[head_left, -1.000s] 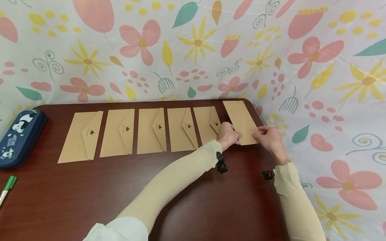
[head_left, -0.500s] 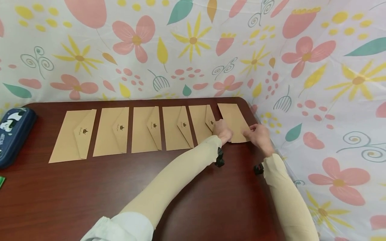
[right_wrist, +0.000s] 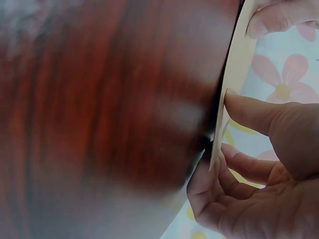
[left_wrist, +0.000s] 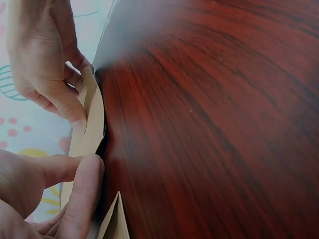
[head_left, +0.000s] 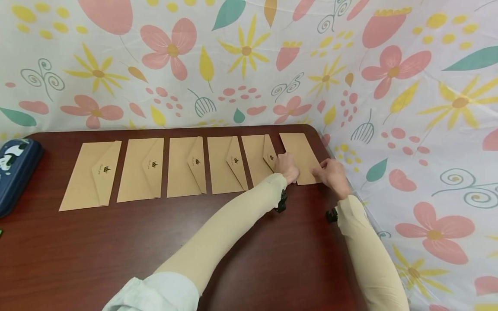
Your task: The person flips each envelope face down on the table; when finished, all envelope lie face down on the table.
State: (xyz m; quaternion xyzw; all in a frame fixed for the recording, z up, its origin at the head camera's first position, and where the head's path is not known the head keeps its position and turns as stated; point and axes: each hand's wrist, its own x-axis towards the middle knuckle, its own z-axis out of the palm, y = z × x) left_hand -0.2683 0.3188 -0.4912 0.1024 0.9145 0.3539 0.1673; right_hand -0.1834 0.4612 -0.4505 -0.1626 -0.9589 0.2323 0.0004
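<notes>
A brown kraft paper envelope [head_left: 301,155] lies at the right end of a row, near the table's back right corner. Its upper face looks plain, with no crown print in sight. My left hand [head_left: 287,167] pinches its near left corner; in the left wrist view the thumb and finger [left_wrist: 85,191] meet at the paper's edge. On the opposite side, my right hand [head_left: 333,177] holds the near right corner between thumb and fingers. The right wrist view shows that thumb [right_wrist: 249,109] on top of the envelope [right_wrist: 234,69] and fingers beneath. The edge is slightly lifted and bowed.
Several matching envelopes [head_left: 186,166] with crown-printed flaps lie in a row to the left. A blue panda pencil case [head_left: 17,172] sits at the table's left edge. Flower-patterned cloth [head_left: 241,65] hangs behind and to the right of the dark wooden table [head_left: 116,255].
The head view has shifted slightly, so everything appears further left. The held envelope's left side has come nearer the row and its far end sits a little lower. Both hands keep their grip.
</notes>
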